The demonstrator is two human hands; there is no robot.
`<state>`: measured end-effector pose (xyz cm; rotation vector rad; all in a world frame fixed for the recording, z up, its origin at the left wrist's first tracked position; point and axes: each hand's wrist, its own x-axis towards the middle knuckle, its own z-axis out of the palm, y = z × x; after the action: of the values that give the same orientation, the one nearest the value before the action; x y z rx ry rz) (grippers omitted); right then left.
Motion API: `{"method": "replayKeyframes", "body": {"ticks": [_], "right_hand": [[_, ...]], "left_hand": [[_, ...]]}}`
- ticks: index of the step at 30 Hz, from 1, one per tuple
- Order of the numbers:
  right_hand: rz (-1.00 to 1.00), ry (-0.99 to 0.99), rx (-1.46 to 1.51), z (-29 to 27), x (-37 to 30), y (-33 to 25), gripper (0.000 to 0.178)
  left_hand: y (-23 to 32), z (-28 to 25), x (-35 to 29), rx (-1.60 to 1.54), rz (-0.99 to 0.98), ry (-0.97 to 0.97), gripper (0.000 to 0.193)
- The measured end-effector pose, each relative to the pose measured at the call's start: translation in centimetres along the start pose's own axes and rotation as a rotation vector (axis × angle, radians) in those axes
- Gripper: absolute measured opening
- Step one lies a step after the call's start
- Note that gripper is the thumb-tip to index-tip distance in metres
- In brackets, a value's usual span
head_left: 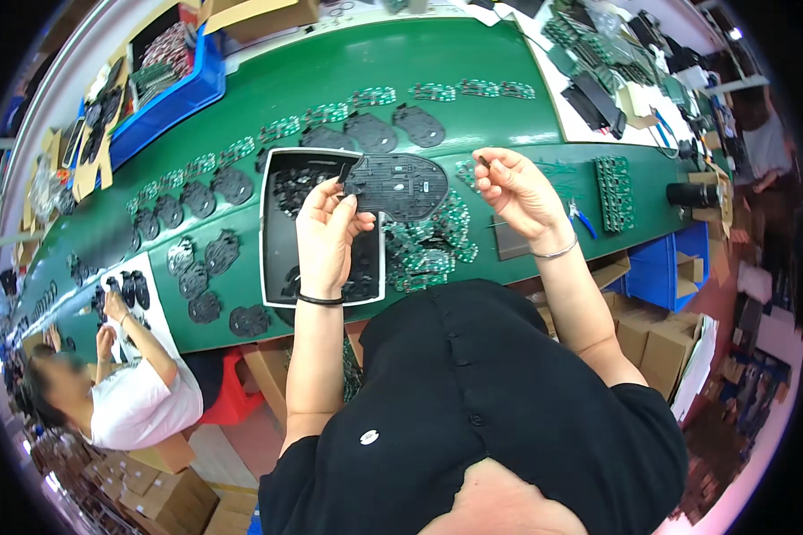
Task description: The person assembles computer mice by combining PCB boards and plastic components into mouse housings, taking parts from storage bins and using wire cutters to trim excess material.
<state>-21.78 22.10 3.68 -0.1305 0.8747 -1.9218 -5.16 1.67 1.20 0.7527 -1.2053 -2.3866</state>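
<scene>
My left hand (327, 230) is closed on the edge of a black plastic shell (403, 185), rounded at its right end and ribbed inside. The shell is held above the tray's right rim and a heap of green circuit boards (428, 245). Off to the right, my right hand (519, 189) is raised, thumb and fingers pinching a small dark part (483, 161) too small to name. Beneath my left hand stands a black tray (277, 241) with a pale rim, holding small black parts.
Rows of black shells (370, 132) and circuit boards (327, 113) line the green table (473, 53). Blue-handled pliers (583, 219) lie beside stacked boards (614, 194) at right. Blue bins (174, 98) stand far left and below right. A co-worker (143, 397) in white sits at left.
</scene>
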Motion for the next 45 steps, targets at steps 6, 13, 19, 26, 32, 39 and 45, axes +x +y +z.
{"method": "replayKeyframes", "body": {"ticks": [6,13,19,26,32,39,45], "right_hand": [[-0.006,0.003,0.129,-1.5,-1.9,-1.7,0.022],[-0.210,0.214,-0.740,-0.1,-2.7,-3.8,0.012],[-0.525,0.196,-1.424,2.5,-1.0,-2.7,0.007],[-0.522,0.271,-1.417,0.2,0.6,-1.4,0.015],[-0.075,0.187,-1.048,-1.1,1.3,-1.7,0.019],[0.033,0.133,-1.091,-1.6,1.7,-3.1,0.032],[-0.334,-0.011,-1.921,-0.5,0.6,-1.5,0.084]], "left_hand": [[-0.8,3.1,0.5,0.054,-0.007,-0.041,0.024],[-2.2,5.6,0.2,0.144,0.030,-0.065,0.031],[-2.8,7.4,-0.6,0.221,0.057,-0.087,0.028],[-3.4,7.7,-1.1,0.210,0.090,-0.107,0.031],[-4.4,7.3,-0.8,0.228,0.099,-0.119,0.033],[-4.7,7.2,0.5,0.245,0.034,-0.112,0.032],[-6.4,6.9,2.2,0.221,-0.009,-0.100,0.031]]}}
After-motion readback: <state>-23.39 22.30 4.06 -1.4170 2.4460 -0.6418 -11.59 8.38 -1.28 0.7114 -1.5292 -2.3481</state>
